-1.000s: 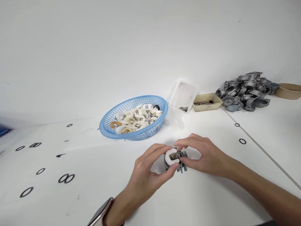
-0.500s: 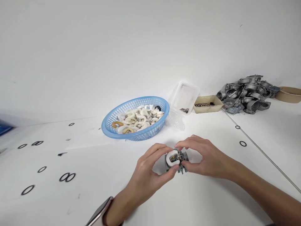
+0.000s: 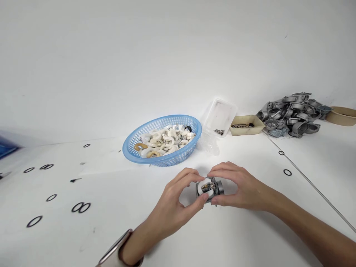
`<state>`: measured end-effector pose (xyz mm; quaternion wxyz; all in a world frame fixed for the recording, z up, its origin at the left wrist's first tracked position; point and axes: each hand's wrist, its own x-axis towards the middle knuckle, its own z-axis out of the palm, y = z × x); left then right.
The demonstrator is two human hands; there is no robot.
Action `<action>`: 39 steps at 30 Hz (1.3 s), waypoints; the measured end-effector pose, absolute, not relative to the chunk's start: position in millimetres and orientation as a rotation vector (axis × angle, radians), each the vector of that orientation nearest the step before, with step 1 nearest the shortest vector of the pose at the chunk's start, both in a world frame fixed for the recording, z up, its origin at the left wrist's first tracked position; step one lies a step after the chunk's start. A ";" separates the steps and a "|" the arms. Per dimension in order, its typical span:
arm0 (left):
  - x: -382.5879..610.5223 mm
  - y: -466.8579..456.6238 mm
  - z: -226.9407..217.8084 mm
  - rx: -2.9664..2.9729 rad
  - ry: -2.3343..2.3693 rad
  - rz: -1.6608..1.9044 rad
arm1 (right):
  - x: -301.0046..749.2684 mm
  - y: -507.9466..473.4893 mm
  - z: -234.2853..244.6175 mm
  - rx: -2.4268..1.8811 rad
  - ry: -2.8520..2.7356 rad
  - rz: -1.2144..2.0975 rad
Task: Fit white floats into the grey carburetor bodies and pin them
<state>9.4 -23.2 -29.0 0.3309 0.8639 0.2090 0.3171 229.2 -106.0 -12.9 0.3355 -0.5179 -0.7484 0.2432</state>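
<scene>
A small grey metal carburettor body [image 3: 210, 188] with a white horseshoe float on top sits between my two hands just above the white table. My left hand [image 3: 175, 205] pinches it from the left with thumb and fingers; a watch is on that wrist. My right hand [image 3: 239, 187] grips its right side, the index finger curled over the top. A blue plastic basket [image 3: 164, 157] behind the hands holds several white and tan horseshoe floats with small metal parts.
A clear plastic tray [image 3: 219, 116] with a few screws leans beside the basket. A beige tray [image 3: 246, 124], a pile of grey metal castings [image 3: 294, 115] and a tan bowl [image 3: 342, 115] stand at the back right. Black O-rings [image 3: 80, 207] lie scattered on the table.
Both hands have turned the carburettor body slightly; its lower bracket is now hidden behind the fingers. The view has shifted a little, so the basket and trays sit slightly further right.
</scene>
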 end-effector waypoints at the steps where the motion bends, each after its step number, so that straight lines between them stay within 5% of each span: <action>1: 8.6 -23.0 -29.2 2.241 0.549 0.803 | 228.4 -105.4 -13.6 -1.348 -1.944 0.634; 39: 7.9 -19.7 -30.4 2.020 0.603 0.657 | 248.0 -91.3 -26.9 -1.330 -1.560 1.204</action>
